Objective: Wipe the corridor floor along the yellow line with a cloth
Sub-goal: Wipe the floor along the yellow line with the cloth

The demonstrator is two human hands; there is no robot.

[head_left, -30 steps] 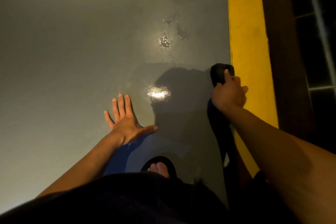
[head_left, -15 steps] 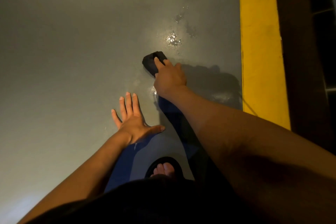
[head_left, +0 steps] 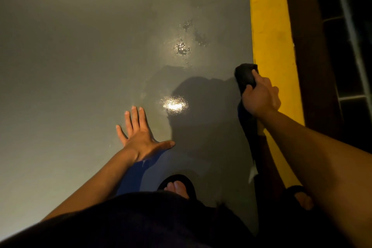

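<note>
Gripping a dark cloth (head_left: 245, 77) with the right hand (head_left: 259, 97), fingers curled over its near end, thumb along its left side. Pressing that cloth down onto the grey floor (head_left: 80, 56), its far right corner touching the inner edge of the yellow line (head_left: 269, 32). Extending the right forearm in from the lower right, crossing over the yellow line on the way.

Resting the left hand (head_left: 138, 133) flat on the floor, palm down, fingers straight and slightly spread, thumb pointing right. Holding nothing there. Lying well apart from the cloth, with a broad shadow falling between the two hands.

Glinting just beyond the left fingertips: a bright light reflection (head_left: 174, 104) on a damp-looking sheen. Sitting farther ahead, near the line but not touching it, a cluster of wet splotches (head_left: 182, 47) catching the light.

Running along the right side, the yellow line, bordered on its far side by a dark brown strip (head_left: 314, 66) and dimmer panels too dark to make out.

Showing at the bottom: toes in a black sandal (head_left: 178, 184) planted on the floor below the left hand, a second sandalled foot (head_left: 300, 197) lower right beside the line, and dark clothing (head_left: 130, 221) filling the near edge.
</note>
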